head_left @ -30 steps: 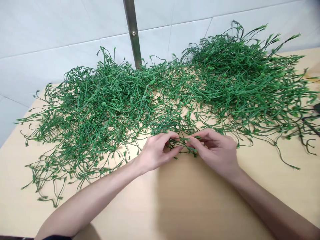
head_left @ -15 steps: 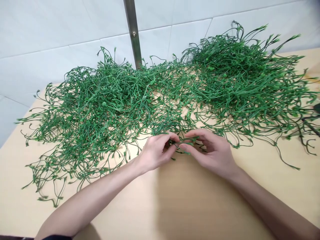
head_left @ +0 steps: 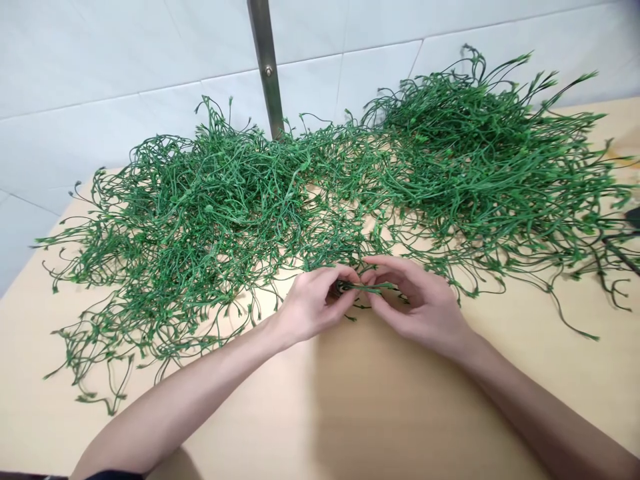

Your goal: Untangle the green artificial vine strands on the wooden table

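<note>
Green plastic plant stems (head_left: 380, 287) with small forked tips lie between my two hands above the table's near middle. The left hand (head_left: 313, 303) is closed, with thumb and forefinger pinched on them. Facing it, my right hand (head_left: 425, 300) has its thumb and fingertips drawn together at the same stems, close to the left fingertips. Part of the stems is hidden inside the fingers. Just beyond both hands a loose heap of similar stems (head_left: 220, 193) spreads over the left and middle of the table.
A thicker pile of stems (head_left: 490, 153) rises at the back right. Behind the wooden table (head_left: 250, 413) stand a white tiled wall (head_left: 125, 47) and a metal upright (head_left: 267, 73). A dark object (head_left: 634, 217) shows at the right edge.
My right thumb and fingertips have come closer together and nearer the left fingertips, on the stems. The left hand and the piles have hardly moved.
</note>
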### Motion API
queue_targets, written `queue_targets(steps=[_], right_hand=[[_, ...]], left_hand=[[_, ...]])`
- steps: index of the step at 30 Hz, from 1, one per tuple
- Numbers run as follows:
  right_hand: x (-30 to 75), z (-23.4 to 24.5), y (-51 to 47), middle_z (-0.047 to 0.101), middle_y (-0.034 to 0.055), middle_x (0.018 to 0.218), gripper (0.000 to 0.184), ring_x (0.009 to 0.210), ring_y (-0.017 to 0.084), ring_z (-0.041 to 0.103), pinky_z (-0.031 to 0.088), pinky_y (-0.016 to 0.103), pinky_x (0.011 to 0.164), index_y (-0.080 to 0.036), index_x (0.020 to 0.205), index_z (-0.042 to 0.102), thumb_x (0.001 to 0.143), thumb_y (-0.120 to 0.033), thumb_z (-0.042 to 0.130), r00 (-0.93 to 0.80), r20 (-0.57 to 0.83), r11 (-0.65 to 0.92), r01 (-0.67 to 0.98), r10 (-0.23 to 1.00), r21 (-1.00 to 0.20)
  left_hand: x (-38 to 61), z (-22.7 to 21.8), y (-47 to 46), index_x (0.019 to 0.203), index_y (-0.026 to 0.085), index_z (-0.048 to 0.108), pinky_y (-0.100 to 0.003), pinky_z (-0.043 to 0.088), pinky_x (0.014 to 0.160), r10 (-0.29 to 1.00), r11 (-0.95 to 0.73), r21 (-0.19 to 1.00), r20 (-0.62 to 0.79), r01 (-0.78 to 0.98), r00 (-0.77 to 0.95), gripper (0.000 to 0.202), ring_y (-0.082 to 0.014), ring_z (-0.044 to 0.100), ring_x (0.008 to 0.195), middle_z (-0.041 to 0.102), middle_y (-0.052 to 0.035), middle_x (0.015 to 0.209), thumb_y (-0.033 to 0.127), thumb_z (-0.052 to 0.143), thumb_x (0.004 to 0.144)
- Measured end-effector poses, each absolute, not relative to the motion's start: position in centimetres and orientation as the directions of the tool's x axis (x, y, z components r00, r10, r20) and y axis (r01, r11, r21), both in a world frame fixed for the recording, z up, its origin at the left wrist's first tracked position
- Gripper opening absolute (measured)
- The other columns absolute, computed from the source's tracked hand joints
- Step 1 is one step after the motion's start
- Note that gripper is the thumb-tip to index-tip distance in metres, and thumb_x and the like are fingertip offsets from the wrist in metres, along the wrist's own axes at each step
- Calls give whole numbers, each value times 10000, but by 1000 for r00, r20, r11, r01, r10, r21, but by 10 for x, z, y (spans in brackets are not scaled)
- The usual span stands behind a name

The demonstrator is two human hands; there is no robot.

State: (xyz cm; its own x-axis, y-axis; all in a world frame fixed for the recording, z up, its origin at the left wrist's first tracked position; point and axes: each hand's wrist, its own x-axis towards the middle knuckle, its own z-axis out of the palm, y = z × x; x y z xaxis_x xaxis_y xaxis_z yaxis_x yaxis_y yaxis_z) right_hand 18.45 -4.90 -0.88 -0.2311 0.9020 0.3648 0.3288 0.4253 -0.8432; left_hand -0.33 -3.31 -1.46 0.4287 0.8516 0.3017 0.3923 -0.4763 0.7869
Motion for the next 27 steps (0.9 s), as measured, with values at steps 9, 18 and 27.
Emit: queue_targets(steps=[9,18,27], right_hand=[[185,-12,-47,721,26,931,409,809,149,710,598,281,797,-248,1180,584,800,-96,585,-207,351,405,380,913,-831],[187,-12,-46,730,42,934,358,816,176,716,595,292,722,-229,1151,602,819,-109,542,-229,366,431,430,902,-793],[187,-12,-47,728,49,945,290,787,178,714,592,305,710,-219,1099,623,832,-121,563,-232,395,458,444,889,-770]], left_hand=[[-4,-17,-32,961,155,621,-149,366,462,833,-512,756,319,408,453,124,-33,456,498,638,16,756,220,600,858],[-3,-15,-32,955,148,620,-151,358,451,838,-494,773,299,399,457,119,-33,434,479,642,9,742,213,575,867],[-4,-12,-32,950,149,620,-149,361,459,831,-506,762,305,404,465,116,-33,432,482,644,15,731,176,570,850]])
